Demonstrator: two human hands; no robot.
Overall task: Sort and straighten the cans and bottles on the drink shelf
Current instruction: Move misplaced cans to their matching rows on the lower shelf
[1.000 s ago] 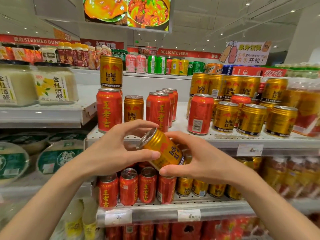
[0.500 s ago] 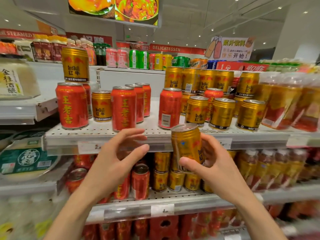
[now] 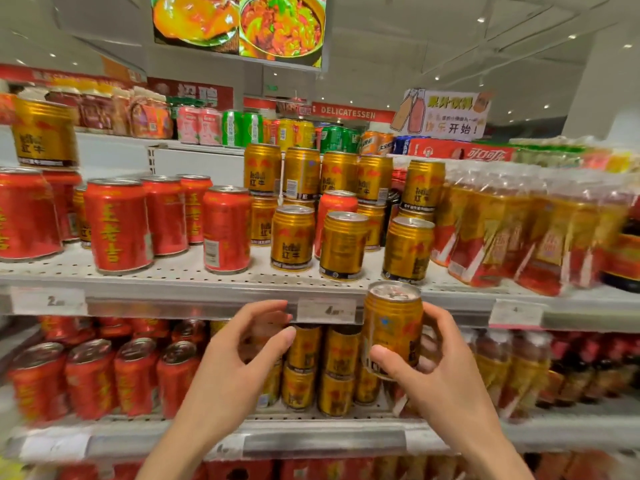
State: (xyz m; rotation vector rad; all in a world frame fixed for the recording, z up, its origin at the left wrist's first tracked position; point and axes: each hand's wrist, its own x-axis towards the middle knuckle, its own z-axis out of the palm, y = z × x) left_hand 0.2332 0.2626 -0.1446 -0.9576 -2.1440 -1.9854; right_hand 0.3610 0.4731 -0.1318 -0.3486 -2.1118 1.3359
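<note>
Right hand: the right hand [image 3: 446,372] grips a gold can [image 3: 393,329] with the thumb across the lower front and the fingers curled behind; a second ago both hands shared this can.
Gold can: now upright with its silver lid up, where a second ago it lay tilted on its side between the two hands; it is held in the air just in front of the upper shelf [image 3: 194,271] edge, below the gold cans standing there.
Left hand: the left hand [image 3: 242,355] is empty, fingers loosely spread and curled; it has let go of the can and sits apart from it, to its left.
Upper shelf: red cans [image 3: 117,225] stand on the left and gold cans [image 3: 343,245] on the right, with one red can among the gold ones.
Lower shelf: red cans [image 3: 90,379] at left, stacked gold cans [image 3: 337,372] behind the hands.
View: it has swung rightwards since the earlier frames, and the edges are blurred.
</note>
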